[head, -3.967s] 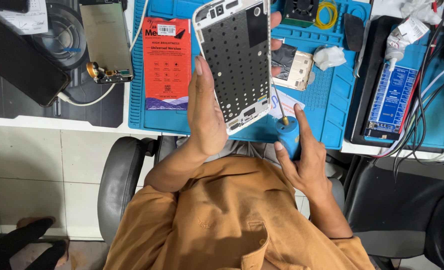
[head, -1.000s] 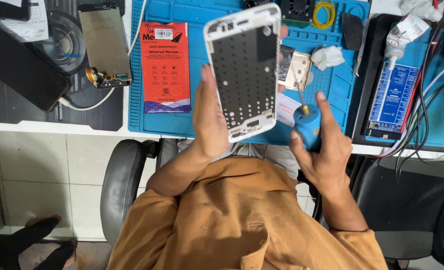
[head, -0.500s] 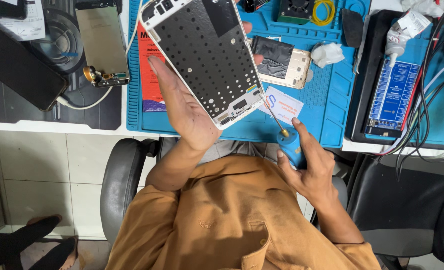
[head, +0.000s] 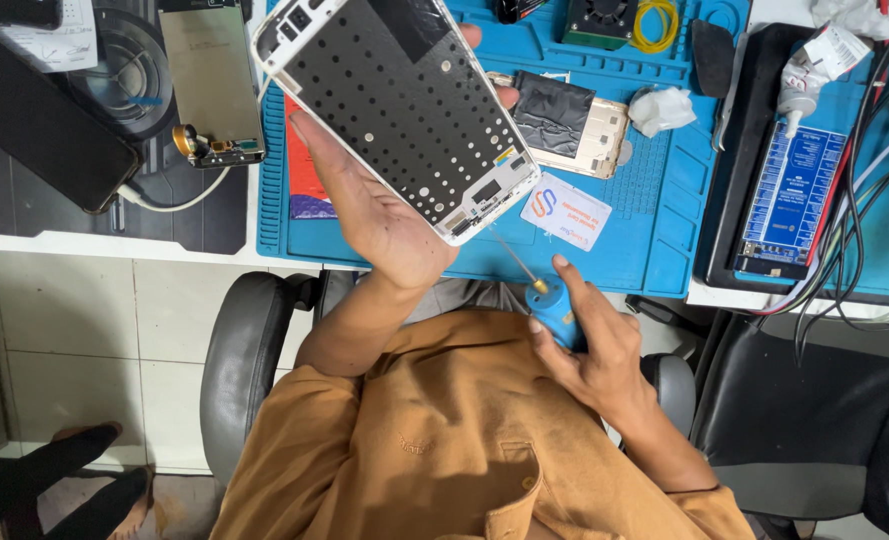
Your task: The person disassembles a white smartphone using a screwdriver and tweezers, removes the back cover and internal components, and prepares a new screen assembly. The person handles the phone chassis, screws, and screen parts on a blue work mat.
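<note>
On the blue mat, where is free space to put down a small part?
The blue mat is bare along its near edge, right of the white card, and below the tissue wad. The far edge is crowded: yellow wire coil, small fan, phone back cover.

You have one view, from the head, looking steeply down past your chest at the counter [head: 114,245] edge, close to both hands, with floor at the left.
</note>
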